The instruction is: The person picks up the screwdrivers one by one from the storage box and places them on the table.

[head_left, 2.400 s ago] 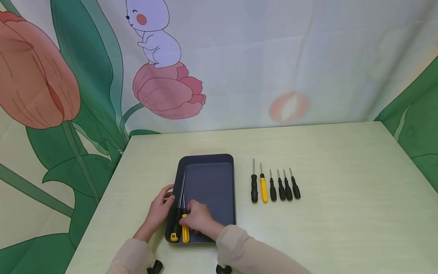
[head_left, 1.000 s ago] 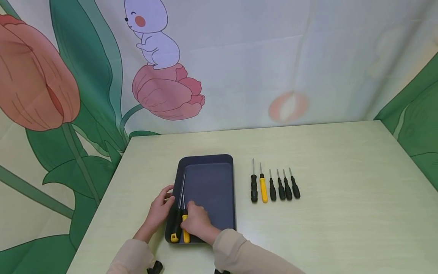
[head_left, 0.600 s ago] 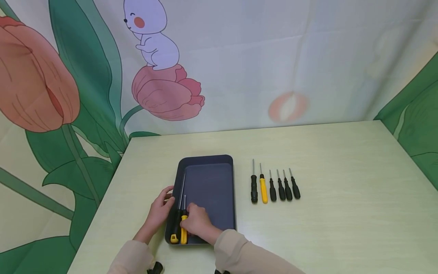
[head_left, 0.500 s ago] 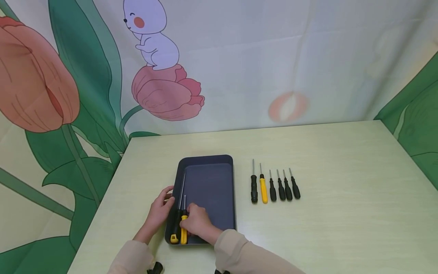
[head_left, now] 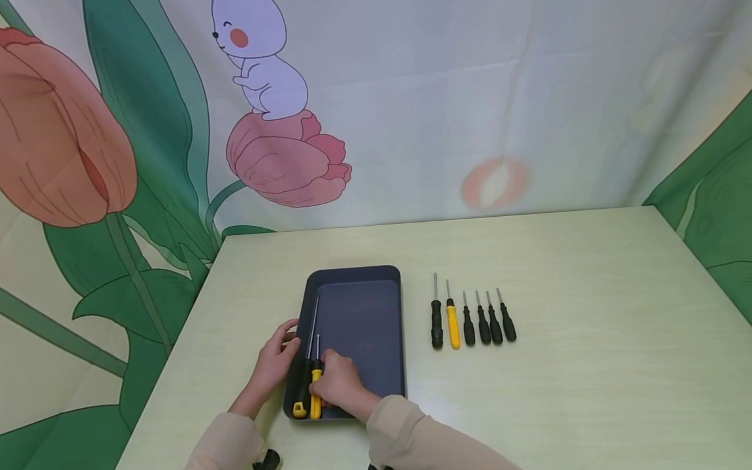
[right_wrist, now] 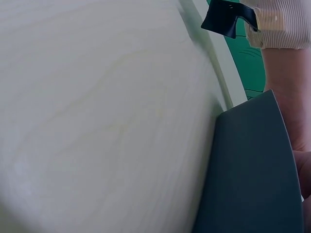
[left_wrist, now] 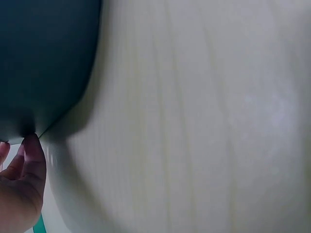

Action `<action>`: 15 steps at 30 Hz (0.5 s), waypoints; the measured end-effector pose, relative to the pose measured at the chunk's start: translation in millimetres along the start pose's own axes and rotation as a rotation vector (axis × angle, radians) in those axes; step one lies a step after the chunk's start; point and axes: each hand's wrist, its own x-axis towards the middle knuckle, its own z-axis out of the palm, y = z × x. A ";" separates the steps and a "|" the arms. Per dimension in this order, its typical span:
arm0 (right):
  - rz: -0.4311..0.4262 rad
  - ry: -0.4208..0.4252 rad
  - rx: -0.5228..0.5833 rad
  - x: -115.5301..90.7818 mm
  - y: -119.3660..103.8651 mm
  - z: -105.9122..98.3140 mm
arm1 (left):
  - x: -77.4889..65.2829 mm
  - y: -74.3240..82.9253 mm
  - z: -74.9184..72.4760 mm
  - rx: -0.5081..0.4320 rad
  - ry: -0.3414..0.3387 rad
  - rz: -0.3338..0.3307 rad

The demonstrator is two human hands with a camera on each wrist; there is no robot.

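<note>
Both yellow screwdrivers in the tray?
No, one yellow screwdriver lies in the tray, while the other yellow one lies on the table.

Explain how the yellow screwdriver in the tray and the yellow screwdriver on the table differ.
The right hand holds the tray screwdriver; no hand touches the table screwdriver. The tray screwdriver is partly covered; the table screwdriver shows whole. Both have yellow handles, black collars and metal shafts.
</note>
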 end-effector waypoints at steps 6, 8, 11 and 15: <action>-0.012 0.006 -0.043 0.6 -1.9 0.7 | 1.0 0.7 0.9 0.005 0.010 -0.002; -0.016 0.010 -0.078 0.4 -2.9 0.7 | 0.9 1.3 1.2 0.004 0.010 -0.002; -0.018 0.009 -0.132 -0.6 -4.7 -0.3 | 0.3 2.1 1.1 0.005 0.009 0.002; -0.013 -0.014 -0.175 -1.3 -6.4 -3.0 | -0.7 2.3 0.1 0.011 0.011 0.013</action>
